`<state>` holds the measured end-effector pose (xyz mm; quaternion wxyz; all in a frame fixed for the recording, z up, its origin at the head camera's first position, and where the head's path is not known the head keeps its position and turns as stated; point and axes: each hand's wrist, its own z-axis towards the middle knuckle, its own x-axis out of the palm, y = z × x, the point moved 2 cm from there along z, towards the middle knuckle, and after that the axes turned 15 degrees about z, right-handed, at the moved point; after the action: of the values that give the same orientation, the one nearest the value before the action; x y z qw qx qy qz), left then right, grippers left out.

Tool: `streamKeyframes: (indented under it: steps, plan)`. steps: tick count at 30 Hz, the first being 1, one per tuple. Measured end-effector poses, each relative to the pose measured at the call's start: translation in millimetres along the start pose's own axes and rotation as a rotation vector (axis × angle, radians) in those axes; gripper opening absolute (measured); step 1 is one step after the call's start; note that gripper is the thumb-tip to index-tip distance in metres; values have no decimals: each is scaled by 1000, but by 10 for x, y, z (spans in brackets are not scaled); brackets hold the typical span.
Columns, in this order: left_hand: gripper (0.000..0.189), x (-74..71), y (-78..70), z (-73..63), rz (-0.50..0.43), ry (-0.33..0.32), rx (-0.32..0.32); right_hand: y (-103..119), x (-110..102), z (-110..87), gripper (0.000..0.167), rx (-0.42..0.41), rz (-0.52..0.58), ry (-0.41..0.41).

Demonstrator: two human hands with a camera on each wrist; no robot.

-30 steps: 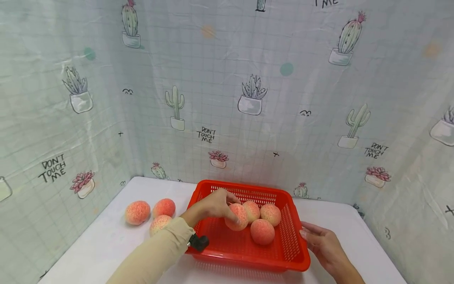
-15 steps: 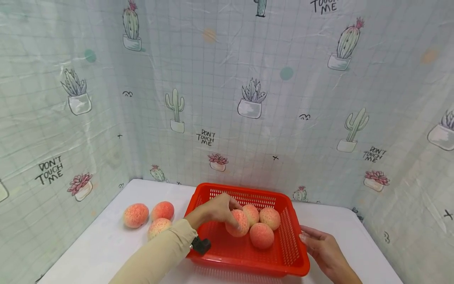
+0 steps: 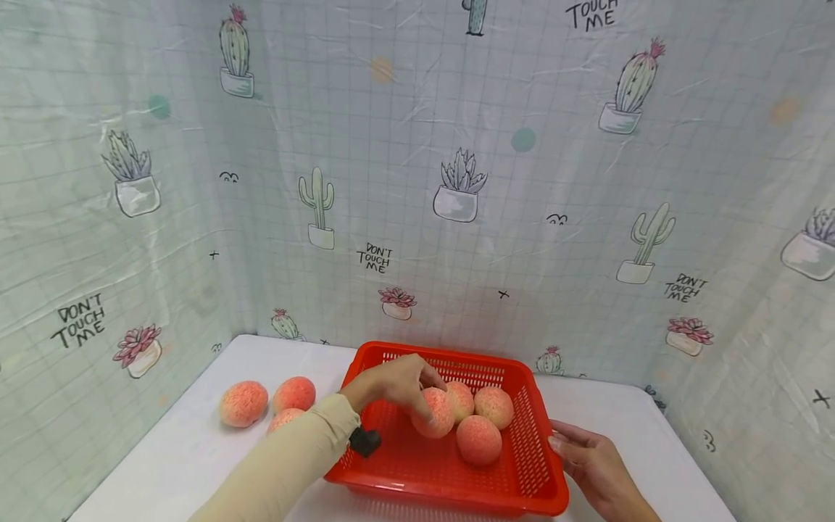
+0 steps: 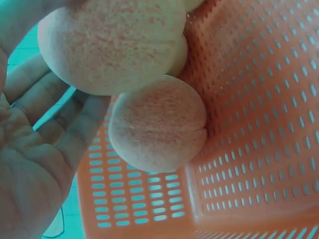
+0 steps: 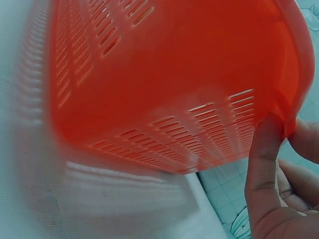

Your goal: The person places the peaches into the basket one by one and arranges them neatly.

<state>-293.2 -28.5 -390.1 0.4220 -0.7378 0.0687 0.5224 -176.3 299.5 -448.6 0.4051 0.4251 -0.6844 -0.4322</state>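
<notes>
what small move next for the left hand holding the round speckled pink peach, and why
Probably settle the round speckled pink peach onto the floor of the red perforated plastic basket and loosen the left hand: the fruit is within the walls beside three round pinkish peaches, and the right hand pinches the rim, likely steadying it.

The red basket (image 3: 450, 494) and white table (image 3: 163, 471) sit a bit lower in the frame. The held peach (image 3: 435, 415) and left hand (image 3: 404, 382) are lower too. More of "TOUCH ME" (image 3: 592, 13) shows at the upper right. At the lower left, the tan sleeve (image 3: 287, 453) hides more of the front loose peach (image 3: 283, 418).
</notes>
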Motion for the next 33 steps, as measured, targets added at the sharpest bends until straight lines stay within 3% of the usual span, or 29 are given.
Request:
streamKeyframes:
  steps: [6, 24, 33]
  plan:
    - [50, 90, 52, 19, 10, 26, 49, -12, 2, -5, 68, 1, 0, -1]
    - [49, 264, -4, 55, 87, 10, 45, -6, -11, 4, 70, 3, 10, 2]
    - [50, 330, 3, 107, 267, -9, 100, -17, -19, 10, 68, 9, 20, 6]
